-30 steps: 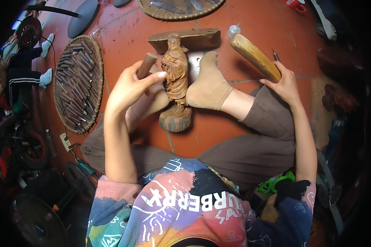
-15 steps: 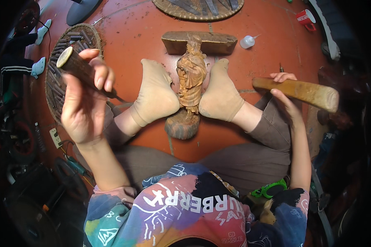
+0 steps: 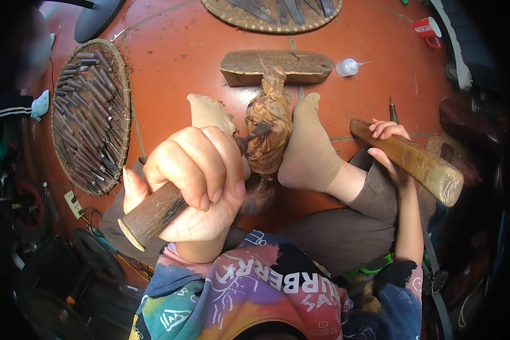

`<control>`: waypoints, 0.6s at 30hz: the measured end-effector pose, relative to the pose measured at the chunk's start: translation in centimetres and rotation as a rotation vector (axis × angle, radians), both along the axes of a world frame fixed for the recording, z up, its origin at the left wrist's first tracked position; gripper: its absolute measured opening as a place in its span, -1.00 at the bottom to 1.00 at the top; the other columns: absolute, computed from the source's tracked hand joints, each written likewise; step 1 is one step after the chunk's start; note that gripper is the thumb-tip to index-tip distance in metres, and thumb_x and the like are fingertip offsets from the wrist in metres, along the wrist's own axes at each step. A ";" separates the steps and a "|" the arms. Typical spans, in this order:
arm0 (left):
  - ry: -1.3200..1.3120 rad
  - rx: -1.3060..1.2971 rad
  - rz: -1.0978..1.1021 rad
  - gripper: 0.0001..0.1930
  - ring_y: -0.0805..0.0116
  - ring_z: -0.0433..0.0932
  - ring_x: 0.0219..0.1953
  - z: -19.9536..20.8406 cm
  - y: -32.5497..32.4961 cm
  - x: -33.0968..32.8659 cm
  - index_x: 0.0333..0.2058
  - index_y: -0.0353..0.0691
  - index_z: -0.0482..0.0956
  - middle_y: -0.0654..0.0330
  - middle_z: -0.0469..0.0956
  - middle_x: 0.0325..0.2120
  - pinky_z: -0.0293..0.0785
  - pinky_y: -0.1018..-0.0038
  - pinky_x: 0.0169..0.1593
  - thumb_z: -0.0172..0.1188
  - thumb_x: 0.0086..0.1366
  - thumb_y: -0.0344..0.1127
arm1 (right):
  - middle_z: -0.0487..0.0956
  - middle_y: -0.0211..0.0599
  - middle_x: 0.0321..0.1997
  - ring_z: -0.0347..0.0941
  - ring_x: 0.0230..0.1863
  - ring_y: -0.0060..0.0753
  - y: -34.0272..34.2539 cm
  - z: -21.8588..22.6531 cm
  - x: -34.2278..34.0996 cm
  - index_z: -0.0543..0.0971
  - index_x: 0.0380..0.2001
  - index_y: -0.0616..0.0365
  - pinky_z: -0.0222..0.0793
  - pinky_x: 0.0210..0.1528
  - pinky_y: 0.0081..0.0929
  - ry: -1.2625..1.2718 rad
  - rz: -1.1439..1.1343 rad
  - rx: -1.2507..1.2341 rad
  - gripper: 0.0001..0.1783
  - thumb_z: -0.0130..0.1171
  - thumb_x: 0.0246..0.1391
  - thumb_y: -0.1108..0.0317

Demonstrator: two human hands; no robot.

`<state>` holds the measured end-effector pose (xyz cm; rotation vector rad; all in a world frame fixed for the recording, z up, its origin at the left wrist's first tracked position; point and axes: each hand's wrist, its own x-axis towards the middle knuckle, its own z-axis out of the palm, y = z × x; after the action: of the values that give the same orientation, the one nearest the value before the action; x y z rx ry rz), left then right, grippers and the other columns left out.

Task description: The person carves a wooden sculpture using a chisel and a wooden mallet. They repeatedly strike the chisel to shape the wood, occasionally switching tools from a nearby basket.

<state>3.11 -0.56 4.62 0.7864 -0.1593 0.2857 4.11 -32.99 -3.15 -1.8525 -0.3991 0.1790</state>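
Note:
Between my two socked feet stands a carved wooden figure [image 3: 271, 122], brown with draped folds; its base is partly in shadow. My left hand [image 3: 204, 164] is wrapped round the dark wooden handle of a chisel [image 3: 153, 214], whose butt end points down towards me. Past my fist, the dark blade [image 3: 259, 131] appears in front of the figure's middle; whether it touches the wood I cannot tell. Off to the right, my right hand [image 3: 391, 136] grips a smooth wooden mallet [image 3: 419, 164] shaped like a thick bar, held apart from the figure.
Behind the figure lies a wooden block [image 3: 243, 75], beside a small white bottle [image 3: 347, 67]. A woven tray [image 3: 124, 71] of many wooden-handled tools sits left; another tray [image 3: 255, 24] holds flat blades. A red mug [image 3: 426, 31], a thin tool [image 3: 392, 110] and a power strip [image 3: 72, 204] are around.
My left hand has swung right and inward, bringing the chisel from beside the left tray to the figure and turning its butt towards me. The mallet's thick end has dipped lower.

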 end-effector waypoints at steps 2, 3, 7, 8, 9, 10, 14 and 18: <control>0.046 -0.066 0.002 -0.48 0.46 0.16 -0.78 -0.6 -0.1 0.6 -0.77 -0.07 0.21 0.30 0.21 -0.82 0.09 0.54 -0.63 -0.37 0.37 -0.07 | 0.44 -0.28 -0.29 0.39 -0.07 -0.31 0.0 0.1 0.1 0.39 -0.32 0.16 0.14 0.28 -0.13 0.023 -0.015 0.021 -0.64 0.33 -0.19 0.58; 0.061 -0.093 0.006 -0.48 0.46 0.16 -0.78 -0.9 -0.2 0.9 -0.78 -0.07 0.21 0.30 0.21 -0.82 0.09 0.54 -0.63 -0.37 0.37 -0.07 | 0.44 -0.28 -0.29 0.39 -0.07 -0.31 0.0 0.0 0.3 0.39 -0.32 0.16 0.13 0.28 -0.12 0.026 -0.020 0.036 -0.64 0.33 -0.18 0.58; 0.052 -0.078 -0.046 -0.48 0.47 0.16 -0.78 -1.7 -0.1 1.7 -0.78 -0.08 0.20 0.30 0.21 -0.82 0.10 0.55 -0.63 -0.37 0.37 -0.07 | 0.39 -0.27 -0.28 0.34 -0.07 -0.28 -0.3 -0.1 0.4 0.33 -0.28 0.11 0.04 0.30 -0.01 0.055 -0.013 0.012 -0.63 0.28 -0.13 0.53; 0.054 -0.075 -0.054 -0.48 0.47 0.16 -0.79 -1.8 -0.1 1.8 -0.78 -0.08 0.20 0.31 0.21 -0.82 0.10 0.55 -0.63 -0.37 0.37 -0.07 | 0.38 -0.27 -0.27 0.34 -0.07 -0.28 -0.4 -0.1 0.5 0.32 -0.27 0.11 0.04 0.31 -0.01 0.068 -0.019 0.013 -0.63 0.28 -0.13 0.53; 0.056 -0.072 -0.064 -0.48 0.47 0.16 -0.79 -1.8 -0.2 1.8 -0.78 -0.08 0.21 0.31 0.21 -0.83 0.09 0.55 -0.63 -0.37 0.37 -0.07 | 0.38 -0.27 -0.27 0.34 -0.07 -0.28 -0.4 0.0 0.5 0.32 -0.27 0.11 0.04 0.31 -0.02 0.080 -0.027 0.015 -0.63 0.28 -0.13 0.53; 0.058 -0.069 -0.073 -0.48 0.47 0.16 -0.79 -1.8 -0.2 1.8 -0.78 -0.08 0.21 0.31 0.21 -0.83 0.09 0.55 -0.63 -0.37 0.37 -0.07 | 0.38 -0.27 -0.27 0.33 -0.07 -0.28 -0.4 0.0 0.5 0.32 -0.27 0.11 0.04 0.31 -0.02 0.087 -0.033 0.019 -0.63 0.27 -0.13 0.54; 0.045 -0.060 -0.049 -0.48 0.48 0.15 -0.80 -1.8 -0.6 2.0 -0.78 -0.08 0.20 0.31 0.20 -0.84 0.07 0.56 -0.64 -0.36 0.36 -0.06 | 0.38 -0.27 -0.27 0.33 -0.07 -0.29 -0.4 0.0 0.5 0.32 -0.27 0.11 0.04 0.31 -0.03 0.099 -0.050 0.038 -0.62 0.26 -0.13 0.57; 0.052 -0.075 -0.041 -0.47 0.49 0.14 -0.80 -1.9 -0.7 2.0 -0.79 -0.07 0.20 0.32 0.18 -0.85 0.05 0.56 -0.65 -0.36 0.36 -0.05 | 0.37 -0.27 -0.27 0.34 -0.08 -0.30 -0.4 0.1 0.5 0.32 -0.27 0.11 0.06 0.29 -0.05 0.079 -0.039 0.028 -0.62 0.26 -0.13 0.60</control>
<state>5.09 -1.28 2.68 0.7145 -0.1156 0.2307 4.59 -33.39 -3.06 -1.8177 -0.3093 0.2183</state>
